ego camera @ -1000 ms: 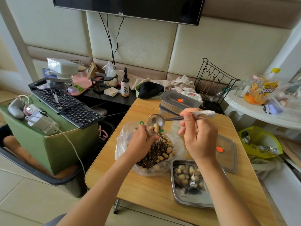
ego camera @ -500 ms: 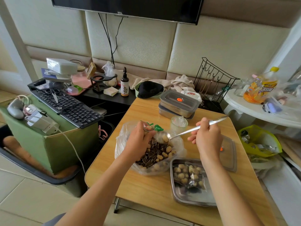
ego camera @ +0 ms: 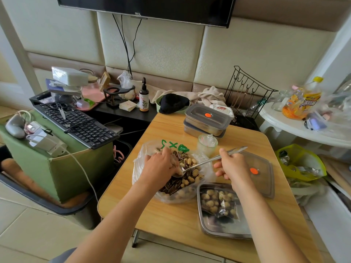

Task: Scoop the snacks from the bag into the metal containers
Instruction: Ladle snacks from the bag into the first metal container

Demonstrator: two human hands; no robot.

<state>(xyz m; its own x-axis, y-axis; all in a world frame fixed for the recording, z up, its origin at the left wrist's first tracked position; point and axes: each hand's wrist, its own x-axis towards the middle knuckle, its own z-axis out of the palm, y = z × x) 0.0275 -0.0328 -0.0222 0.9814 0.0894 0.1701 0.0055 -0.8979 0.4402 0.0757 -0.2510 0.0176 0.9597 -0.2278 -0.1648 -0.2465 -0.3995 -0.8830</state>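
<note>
Right hand: fingers curled round the spoon handle, pinching it; the bowl lies in the snacks. Left hand: fingers curled inside the bag mouth; whether they grip anything cannot be told. Bag sits mid-surface. Open container just beside it, near right, holds a nut packet. Lid lies right of the right hand.

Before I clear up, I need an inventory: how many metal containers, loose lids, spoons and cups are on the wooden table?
Containers: 3 (one open, two stacked)
Loose lid: 1
Spoon: 1
Cup: 1
Total: 6
</note>
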